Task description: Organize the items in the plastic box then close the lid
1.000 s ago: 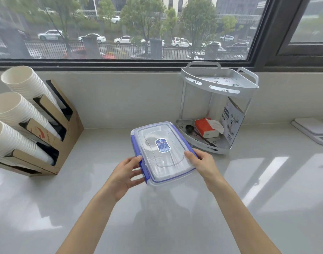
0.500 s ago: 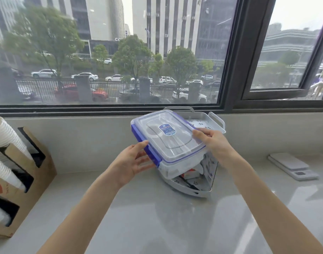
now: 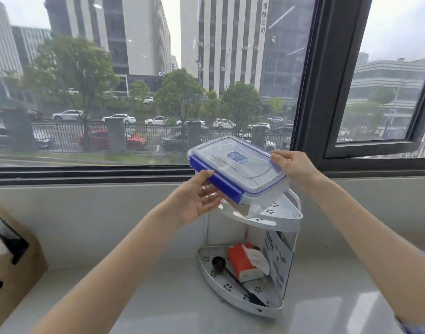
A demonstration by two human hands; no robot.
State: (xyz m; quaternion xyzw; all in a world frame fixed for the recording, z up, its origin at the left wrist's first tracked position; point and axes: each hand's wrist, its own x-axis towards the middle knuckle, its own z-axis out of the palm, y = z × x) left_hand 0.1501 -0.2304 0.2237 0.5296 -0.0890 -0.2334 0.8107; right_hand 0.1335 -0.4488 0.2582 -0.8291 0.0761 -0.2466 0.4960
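Observation:
The clear plastic box (image 3: 240, 169) has a lid with blue clasps and a blue label, and the lid is closed on it. I hold it up in the air, tilted, just above the top tier of a white corner rack (image 3: 279, 216). My left hand (image 3: 194, 201) grips its near left edge by the blue clasp. My right hand (image 3: 291, 165) grips its far right corner. I cannot make out what is inside the box.
The rack's lower tier (image 3: 214, 280) holds a red and white packet (image 3: 242, 261), a black scoop (image 3: 221, 263) and a printed card (image 3: 279, 256). A cardboard cup holder (image 3: 11, 263) stands at the left edge of the grey counter. The window sill runs behind.
Both hands lifted the closed box from the counter up and to the right, from in front of the rack to above its top tier. My view tilted upward.

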